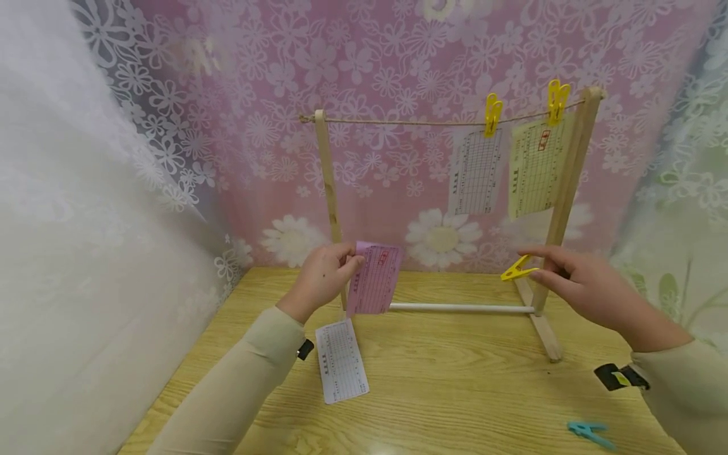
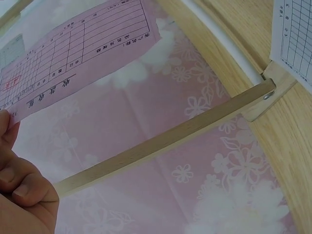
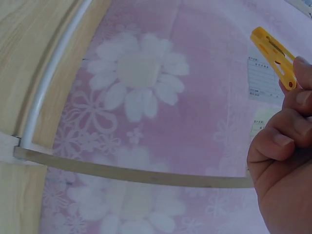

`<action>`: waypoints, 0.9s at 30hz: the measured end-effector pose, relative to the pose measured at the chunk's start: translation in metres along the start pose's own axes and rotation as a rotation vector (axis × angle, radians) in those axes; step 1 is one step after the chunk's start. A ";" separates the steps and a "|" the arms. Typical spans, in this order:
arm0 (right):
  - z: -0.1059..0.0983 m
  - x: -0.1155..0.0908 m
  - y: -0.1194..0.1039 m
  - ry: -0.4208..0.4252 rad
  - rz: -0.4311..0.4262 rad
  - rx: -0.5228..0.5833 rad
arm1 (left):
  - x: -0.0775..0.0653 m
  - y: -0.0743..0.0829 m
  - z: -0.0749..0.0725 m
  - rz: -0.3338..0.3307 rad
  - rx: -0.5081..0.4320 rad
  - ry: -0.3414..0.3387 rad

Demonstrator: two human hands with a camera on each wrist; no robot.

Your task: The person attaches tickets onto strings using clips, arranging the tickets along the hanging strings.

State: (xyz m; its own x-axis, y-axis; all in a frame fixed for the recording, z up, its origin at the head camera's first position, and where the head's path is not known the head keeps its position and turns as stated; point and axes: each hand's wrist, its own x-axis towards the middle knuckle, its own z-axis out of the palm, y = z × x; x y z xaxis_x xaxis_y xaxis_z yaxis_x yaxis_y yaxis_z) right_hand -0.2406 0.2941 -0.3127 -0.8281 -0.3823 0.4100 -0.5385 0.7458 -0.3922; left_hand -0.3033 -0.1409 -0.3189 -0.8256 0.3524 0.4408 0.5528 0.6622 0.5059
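Note:
My left hand (image 1: 327, 275) pinches a pink printed slip (image 1: 375, 278) by its upper left corner, holding it up in front of the rack's left post. In the left wrist view the pink slip (image 2: 78, 53) stretches away from the fingertips. Between thumb and forefinger my right hand (image 1: 591, 287) holds a yellow clothespin (image 1: 516, 270) by its handle ends, near the right post. The same clothespin (image 3: 274, 56) shows at the right of the right wrist view. A white slip (image 1: 342, 361) lies on the table below the left hand.
A string (image 1: 398, 122) spans two wooden posts. Yellow clothespins hold a white slip (image 1: 476, 174) and a yellowish slip (image 1: 537, 170) on its right part. A white rod (image 1: 455, 308) joins the posts low down. A teal clothespin (image 1: 590, 433) lies at the front right of the table (image 1: 443, 379).

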 end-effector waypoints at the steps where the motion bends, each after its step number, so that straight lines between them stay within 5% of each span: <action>1: -0.001 0.003 -0.002 0.009 -0.012 -0.012 | 0.001 0.001 -0.001 0.000 0.001 0.003; 18: -0.024 0.048 -0.042 0.048 -0.016 -0.081 | 0.016 0.015 -0.011 0.066 0.012 0.046; 27: -0.042 0.074 -0.063 0.118 -0.116 -0.216 | 0.028 0.023 -0.014 0.066 -0.019 0.085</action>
State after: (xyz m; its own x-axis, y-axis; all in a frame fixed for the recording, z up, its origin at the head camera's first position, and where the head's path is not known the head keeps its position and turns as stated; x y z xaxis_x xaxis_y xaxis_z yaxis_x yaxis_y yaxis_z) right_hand -0.2618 0.2420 -0.2227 -0.7320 -0.4154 0.5400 -0.5725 0.8047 -0.1570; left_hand -0.3115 -0.1248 -0.2845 -0.7750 0.3374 0.5344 0.6086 0.6263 0.4872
